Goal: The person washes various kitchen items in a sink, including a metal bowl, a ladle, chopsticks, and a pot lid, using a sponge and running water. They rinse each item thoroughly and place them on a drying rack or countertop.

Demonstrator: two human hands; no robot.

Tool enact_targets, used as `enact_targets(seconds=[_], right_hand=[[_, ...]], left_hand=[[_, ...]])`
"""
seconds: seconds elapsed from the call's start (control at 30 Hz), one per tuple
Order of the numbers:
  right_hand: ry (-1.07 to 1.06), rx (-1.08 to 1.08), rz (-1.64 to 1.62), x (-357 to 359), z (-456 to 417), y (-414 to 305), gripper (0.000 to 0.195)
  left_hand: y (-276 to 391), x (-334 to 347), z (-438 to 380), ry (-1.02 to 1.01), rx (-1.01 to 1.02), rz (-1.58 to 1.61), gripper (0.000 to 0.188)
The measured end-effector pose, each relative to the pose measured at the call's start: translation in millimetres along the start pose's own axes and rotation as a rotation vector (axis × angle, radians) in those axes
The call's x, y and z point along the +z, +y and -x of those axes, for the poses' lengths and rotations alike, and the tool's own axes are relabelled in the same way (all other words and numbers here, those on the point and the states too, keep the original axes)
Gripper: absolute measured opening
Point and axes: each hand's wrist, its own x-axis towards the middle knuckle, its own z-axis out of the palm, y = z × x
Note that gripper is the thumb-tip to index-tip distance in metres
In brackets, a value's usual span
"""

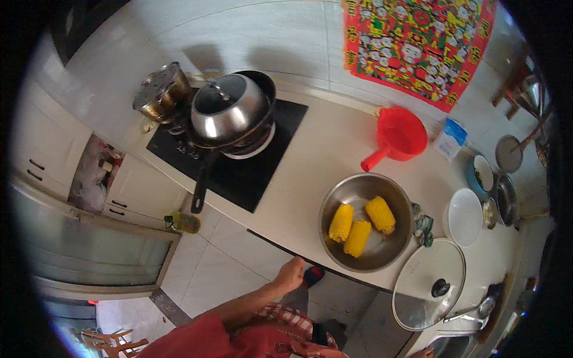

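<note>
My left hand (292, 274) hangs near the counter's front edge with its fingers curled in, and nothing shows in it. Only a sliver of my right hand (423, 353) appears at the bottom rim, beside the sink; its fingers are mostly cut off. On the counter before me stands a stainless steel basin (329, 197) holding a yellow corn piece (341, 223), a second corn piece (357, 239) and a third corn piece (380, 214). To the basin's right, a glass lid with a black knob (441, 287) lies partly past the counter edge.
A lidded wok (233, 112) and a steel pot (163, 94) stand on the black hob (233, 179); the wok's handle (201, 188) sticks out over the counter edge. Behind the basin are a red ladle (400, 134) and a blue-white packet (451, 138). A white bowl (464, 217) stands right.
</note>
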Motion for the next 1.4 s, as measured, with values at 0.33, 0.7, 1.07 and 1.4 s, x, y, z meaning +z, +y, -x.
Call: enact_targets(seconds=[0.33,0.7,1.07,1.4], right_hand=[[0.034,-0.403,0.391,38.6,-15.8,42.3,0.032],[0.056,-0.259,-0.112,30.5,-33.7,104.7,0.048],[-0.042,0.203,-0.067,-51.1,18.9,81.4,0.049],[-0.367,0.021,0.009,-15.0,174.7,-55.2,0.045]], left_hand=[[-32.2,-52.2,19.6,-0.286,-0.017,-0.197,0.026],[124.9,-341.0,-106.6,0.290,0.198,-0.369,0.015],[57.1,-448.8,-338.9,0.407,-0.208,-0.328,0.037],[23.6,-483.7,-375.5,0.427,-0.231,0.845,0.010]])
